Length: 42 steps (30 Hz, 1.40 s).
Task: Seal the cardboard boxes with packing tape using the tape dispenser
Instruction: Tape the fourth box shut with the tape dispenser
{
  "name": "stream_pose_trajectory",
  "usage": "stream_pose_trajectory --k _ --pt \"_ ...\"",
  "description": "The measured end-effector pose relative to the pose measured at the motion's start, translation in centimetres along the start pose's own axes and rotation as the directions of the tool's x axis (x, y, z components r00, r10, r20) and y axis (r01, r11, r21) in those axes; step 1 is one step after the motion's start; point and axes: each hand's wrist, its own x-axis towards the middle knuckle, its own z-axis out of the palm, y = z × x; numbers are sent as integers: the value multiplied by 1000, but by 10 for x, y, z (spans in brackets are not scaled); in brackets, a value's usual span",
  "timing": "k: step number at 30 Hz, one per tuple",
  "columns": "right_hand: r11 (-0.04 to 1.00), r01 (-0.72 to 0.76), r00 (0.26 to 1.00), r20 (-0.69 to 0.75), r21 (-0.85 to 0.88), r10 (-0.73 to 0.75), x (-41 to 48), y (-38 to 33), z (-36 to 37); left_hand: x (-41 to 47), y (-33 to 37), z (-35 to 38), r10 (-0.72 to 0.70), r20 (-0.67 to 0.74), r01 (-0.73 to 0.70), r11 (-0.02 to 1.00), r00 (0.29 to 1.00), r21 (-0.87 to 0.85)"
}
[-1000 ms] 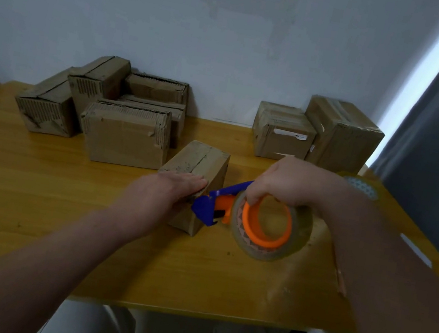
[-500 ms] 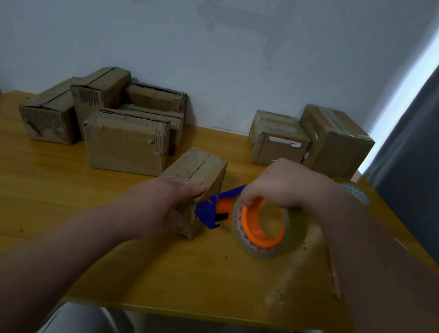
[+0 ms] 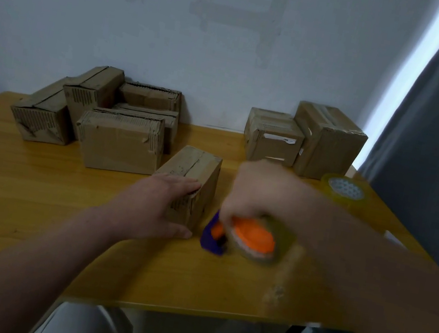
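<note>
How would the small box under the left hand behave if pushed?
The small box looks light, so probably slides on the glossy table. Low and long, it seems unlikely to tip. Frayed edges suggest easy denting.

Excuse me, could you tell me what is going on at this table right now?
A person is taping cardboard boxes. The left hand lies flat on the near end of a small cardboard box mid-table, steadying it. The right hand grips a blue and orange tape dispenser just right of that box, low over the wooden table and blurred. More boxes sit by the wall; a spare tape roll lies far right.
</note>
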Motion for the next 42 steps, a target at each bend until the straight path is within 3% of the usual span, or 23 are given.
stream_pose_trajectory --k 2,6,9,13,19,23,26,28,31,34,39,42 --pt "1000 13 999 48 -11 -13 4 -6 21 0 -1 1 3 -9 -3 1000 1000 -4" --pt "990 -67 997 -31 127 71 12 12 19 -1 -4 2 3 0 -3 1000 1000 7" --pt "986 -83 974 -196 143 111 16 33 9 0 -4 -1 -5 0 5 1000 1000 26" --pt "976 -51 882 -450 210 143 24 51 25 1 -6 -2 -5 -116 7 1000 993 13" --pt "976 -108 897 -403 191 179 48 61 82 0 -17 9 -105 -254 92 994 962 -64" --pt "986 -86 926 -353 144 132 49 61 99 3 -24 9 -127 -357 71 984 926 -165" --pt "998 -19 898 -438 54 40 49 56 97 5 -24 2 -107 -402 33 982 910 -187" --pt "990 94 856 -517 108 -25 49 51 89 8 -21 -9 -99 -451 20 984 887 -177" --pt "898 325 805 -585 296 -98 44 38 70 14 -15 -32 -159 -484 23 961 861 -275" --pt "718 491 805 -573 494 -156 37 26 53 18 -9 -60 -185 -418 42 944 889 -328" --pt "445 516 855 -474 732 -212 35 15 50 26 -4 -77 -168 -333 63 950 928 -306" --pt "403 498 867 -449 768 -216 37 14 60 29 -4 -67 -185 -365 67 948 912 -312"
